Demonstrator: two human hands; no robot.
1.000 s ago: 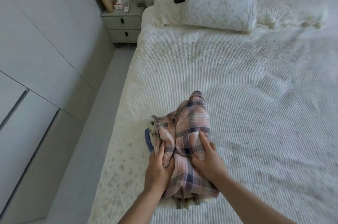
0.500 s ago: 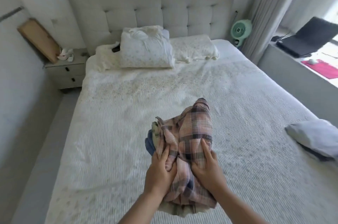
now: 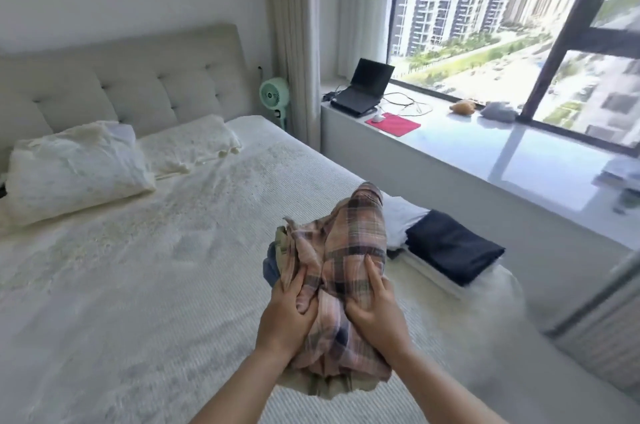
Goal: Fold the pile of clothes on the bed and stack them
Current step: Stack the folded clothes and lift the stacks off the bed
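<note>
Plaid clothes bundle (image 3: 349,271) gripped by left hand (image 3: 287,316) and right hand (image 3: 375,314), folded dark garment (image 3: 453,248) just beyond.

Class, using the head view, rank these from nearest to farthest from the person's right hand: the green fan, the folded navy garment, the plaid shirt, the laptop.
1. plaid shirt, gripped by the right hand.
2. folded navy garment, on the bed's right edge.
3. green fan and laptop, both far back; too close to call.
</note>
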